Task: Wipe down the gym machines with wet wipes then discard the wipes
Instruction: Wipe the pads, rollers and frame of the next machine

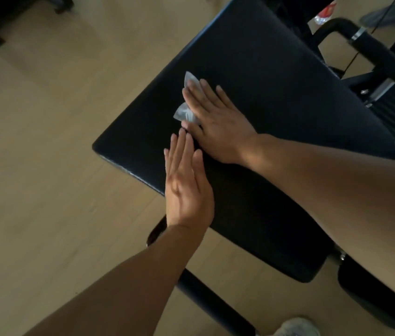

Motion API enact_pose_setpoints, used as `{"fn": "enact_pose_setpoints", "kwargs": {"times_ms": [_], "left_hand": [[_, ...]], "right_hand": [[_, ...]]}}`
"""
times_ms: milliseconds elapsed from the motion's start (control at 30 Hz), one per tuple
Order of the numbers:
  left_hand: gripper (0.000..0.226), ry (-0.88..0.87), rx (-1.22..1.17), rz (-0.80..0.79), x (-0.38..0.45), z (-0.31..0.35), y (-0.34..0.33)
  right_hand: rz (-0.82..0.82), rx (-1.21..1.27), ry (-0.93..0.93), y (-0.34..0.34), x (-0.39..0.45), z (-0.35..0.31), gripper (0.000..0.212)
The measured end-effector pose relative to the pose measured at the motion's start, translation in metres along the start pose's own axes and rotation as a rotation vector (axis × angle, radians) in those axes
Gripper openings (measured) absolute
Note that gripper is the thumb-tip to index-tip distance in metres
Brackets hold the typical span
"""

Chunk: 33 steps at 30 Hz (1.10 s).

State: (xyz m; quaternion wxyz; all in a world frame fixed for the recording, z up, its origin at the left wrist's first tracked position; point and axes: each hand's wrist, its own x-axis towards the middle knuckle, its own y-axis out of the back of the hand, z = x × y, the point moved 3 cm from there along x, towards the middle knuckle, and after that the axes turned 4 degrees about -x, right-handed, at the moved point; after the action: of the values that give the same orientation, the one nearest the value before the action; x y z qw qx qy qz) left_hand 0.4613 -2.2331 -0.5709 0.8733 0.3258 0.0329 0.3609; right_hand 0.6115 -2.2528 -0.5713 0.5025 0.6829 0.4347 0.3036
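A black padded bench (276, 98) of a gym machine fills the middle of the head view. A white wet wipe (186, 113) lies flat on the pad, mostly hidden under my right hand (213, 122), which presses on it with straight fingers. My left hand (186, 185) rests flat on the pad near its front edge, fingers straight and together, just below the wipe. Its fingertips nearly touch my right thumb.
The bench's black frame tube (206, 297) runs underneath toward the bottom. More black machine parts and a handle bar (371, 47) stand at the upper right. A plastic bottle (325, 13) lies beyond. Pale wooden floor (46, 166) spreads left. A light shoe (295, 327) shows at the bottom.
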Motion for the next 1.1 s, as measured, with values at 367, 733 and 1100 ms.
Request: {"fn": "enact_pose_setpoints", "kwargs": {"times_ms": [367,733,1100], "left_hand": [[0.052,-0.103,0.254,0.013,-0.085,-0.064,0.059],[0.050,0.160,0.127,0.104,-0.063,-0.058,0.049],[0.052,-0.221,0.627,-0.133,-0.070,-0.054,0.035]], "right_hand": [[-0.006,-0.059,0.102,-0.029,-0.027,-0.080,0.063],[0.102,-0.061,0.204,-0.033,0.015,-0.111,0.059],[0.245,0.192,-0.739,-0.095,-0.176,-0.058,0.062]]}}
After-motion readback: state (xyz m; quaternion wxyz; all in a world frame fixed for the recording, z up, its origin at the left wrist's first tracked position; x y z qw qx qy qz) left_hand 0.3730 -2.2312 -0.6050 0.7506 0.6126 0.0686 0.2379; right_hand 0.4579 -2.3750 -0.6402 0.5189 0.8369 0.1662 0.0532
